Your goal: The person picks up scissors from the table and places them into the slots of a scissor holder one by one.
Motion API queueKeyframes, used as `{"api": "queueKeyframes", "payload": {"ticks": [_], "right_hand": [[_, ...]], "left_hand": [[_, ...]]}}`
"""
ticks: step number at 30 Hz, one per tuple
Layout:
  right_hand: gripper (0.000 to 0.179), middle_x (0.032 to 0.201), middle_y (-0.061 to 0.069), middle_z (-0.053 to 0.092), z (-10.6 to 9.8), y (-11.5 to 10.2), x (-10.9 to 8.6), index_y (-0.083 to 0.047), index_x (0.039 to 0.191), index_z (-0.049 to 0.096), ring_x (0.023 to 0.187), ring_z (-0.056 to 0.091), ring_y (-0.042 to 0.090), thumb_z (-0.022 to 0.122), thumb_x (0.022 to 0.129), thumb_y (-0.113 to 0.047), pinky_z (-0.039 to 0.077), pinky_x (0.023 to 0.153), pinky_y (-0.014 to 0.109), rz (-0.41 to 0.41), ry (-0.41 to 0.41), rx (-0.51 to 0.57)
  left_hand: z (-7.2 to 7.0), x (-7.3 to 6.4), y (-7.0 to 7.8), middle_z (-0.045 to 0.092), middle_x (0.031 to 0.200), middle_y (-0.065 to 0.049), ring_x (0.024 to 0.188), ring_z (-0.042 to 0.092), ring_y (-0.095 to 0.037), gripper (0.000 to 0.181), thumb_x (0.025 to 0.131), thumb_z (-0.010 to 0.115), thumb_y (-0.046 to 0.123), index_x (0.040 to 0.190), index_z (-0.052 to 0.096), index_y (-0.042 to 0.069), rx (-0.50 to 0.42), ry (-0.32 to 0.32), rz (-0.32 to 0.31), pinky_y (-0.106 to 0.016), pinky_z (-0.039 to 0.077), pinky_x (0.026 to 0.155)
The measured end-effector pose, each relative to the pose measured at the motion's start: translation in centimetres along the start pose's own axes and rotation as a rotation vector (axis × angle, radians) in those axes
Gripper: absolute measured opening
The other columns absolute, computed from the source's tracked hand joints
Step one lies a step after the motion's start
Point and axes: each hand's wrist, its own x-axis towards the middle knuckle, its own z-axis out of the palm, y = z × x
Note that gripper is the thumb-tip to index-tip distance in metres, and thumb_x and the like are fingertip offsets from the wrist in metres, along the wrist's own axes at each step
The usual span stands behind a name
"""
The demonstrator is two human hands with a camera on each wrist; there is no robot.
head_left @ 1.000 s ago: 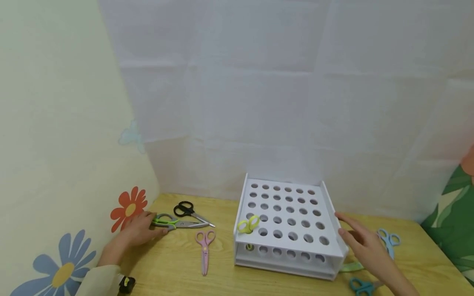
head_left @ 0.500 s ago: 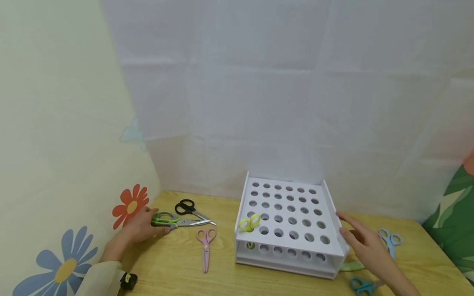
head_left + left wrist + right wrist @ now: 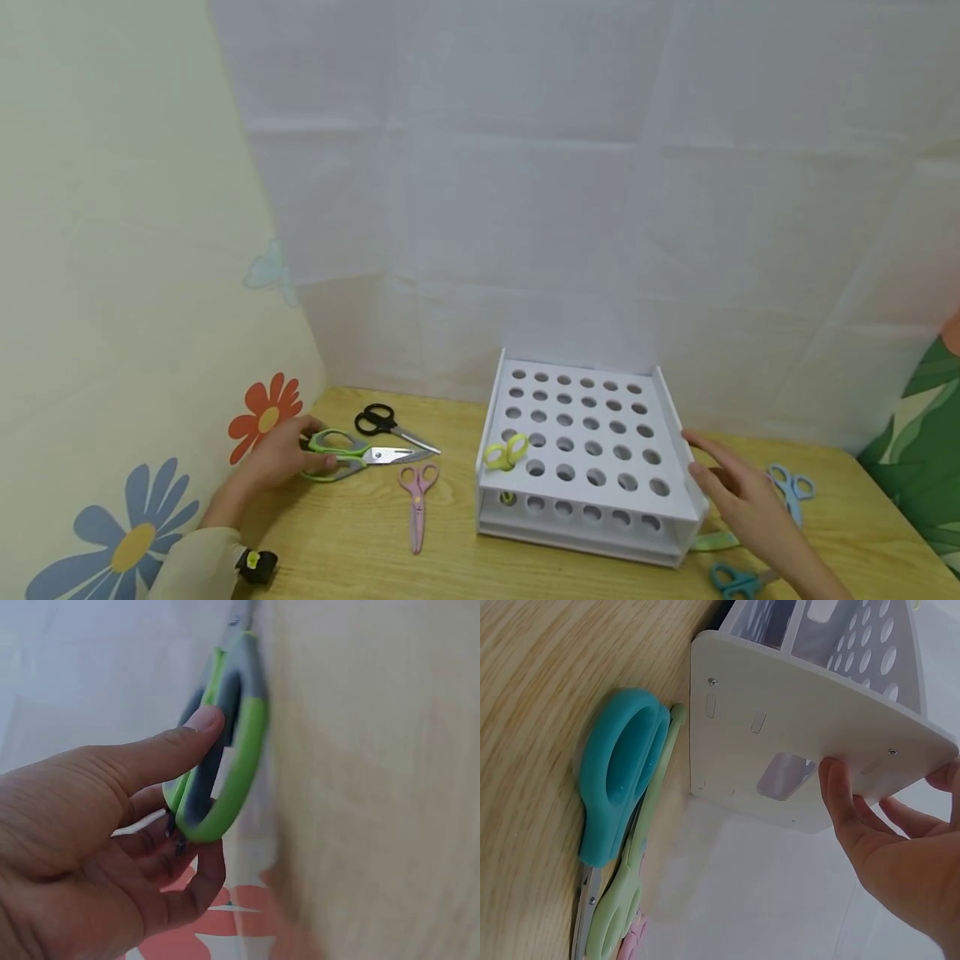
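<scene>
Green-grey scissors, handles pinched in left fingers, right fingers apart, touching rack.

"What's hanging behind the desk's back edge?"
"A creased white sheet."
"And the sides?"
"Along the left edge, a cream backdrop is showing a red flower and a blue flower; past the right edge, green leaves are spreading. Soft light is falling."
</scene>
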Motion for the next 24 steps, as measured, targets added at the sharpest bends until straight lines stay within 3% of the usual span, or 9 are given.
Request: {"api": "queueKeyframes", "payload": {"ticks": [7, 10, 20, 24], "right_hand": [[0.047, 0.143, 0.022, 0.054, 0.0, 0.0, 0.0, -0.011, 0.152, 0.050, 0.101, 0.066, 0.007, 0.056, 0.107, -0.025, 0.056, 0.076, 0.027, 0.008, -0.005, 0.009], [0.047, 0.142, 0.022, 0.055, 0.0, 0.0, 0.0, -0.012, 0.152, 0.049, 0.101, 0.066, 0.007, 0.056, 0.107, -0.025, 0.056, 0.076, 0.027, 0.009, -0.005, 0.008], [0.046, 0.142, 0.021, 0.055, -0.2, 0.2, -0.1, -0.011, 0.152, 0.049, 0.101, 0.066, 0.006, 0.055, 0.108, -0.022, 0.056, 0.074, 0.026, -0.022, -0.004, 0.017], [0.046, 0.143, 0.022, 0.053, -0.2, 0.1, -0.1, -0.011, 0.152, 0.048, 0.101, 0.066, 0.005, 0.055, 0.108, -0.023, 0.056, 0.072, 0.027, -0.011, -0.020, 0.033]], "left_hand": [[-1.2, -0.1, 1.3, 0.065, 0.099, -0.007, 0.091, 0.062, -0.025, 0.039, 0.086, 0.084, 0.021, 0.115, 0.066, 0.001, -0.146, -0.061, 0.069, -0.033, 0.056, 0.072], [-1.7, -0.1, 1.9, 0.066, 0.097, -0.005, 0.091, 0.062, -0.025, 0.037, 0.087, 0.084, 0.022, 0.113, 0.068, 0.003, -0.153, -0.064, 0.109, -0.032, 0.056, 0.071], [-3.0, -0.3, 4.6, 0.068, 0.094, 0.001, 0.089, 0.062, -0.022, 0.034, 0.091, 0.080, 0.031, 0.117, 0.073, 0.010, -0.083, 0.007, 0.150, -0.032, 0.053, 0.070], [-2.9, -0.6, 5.6, 0.069, 0.097, 0.004, 0.091, 0.062, -0.020, 0.033, 0.092, 0.078, 0.034, 0.118, 0.074, 0.015, -0.060, 0.085, 0.193, -0.032, 0.053, 0.070]]}}
